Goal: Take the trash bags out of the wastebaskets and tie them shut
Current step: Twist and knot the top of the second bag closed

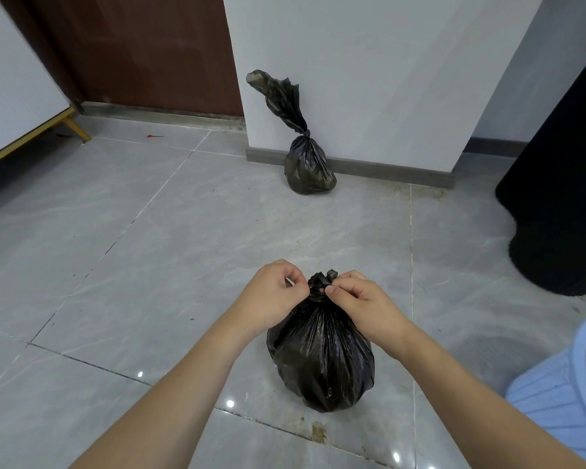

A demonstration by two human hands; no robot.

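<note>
Near bag (pixel 320 353) is sitting on the floor (pixel 142 238) at about 6 o'clock, right in front of the person, so both arms can reach its neck from either side. Left hand (pixel 275 296) and right hand (pixel 361 299) are each pinching a bit of the plastic at the knot (pixel 322 282), fingers curled in tight, one per side. My guess is that's to pull the ends apart and cinch it down, looks like the tie is nearly done. Bag is bulging and full, but black plastic so no idea what's in it.

Second bag (pixel 307 164) at 12 o'clock is already tied, propped against the wall (pixel 369 79) with its long tail sticking up. Blue basket (pixel 565 394) at 4 o'clock, only partly in frame, can't see inside
</note>
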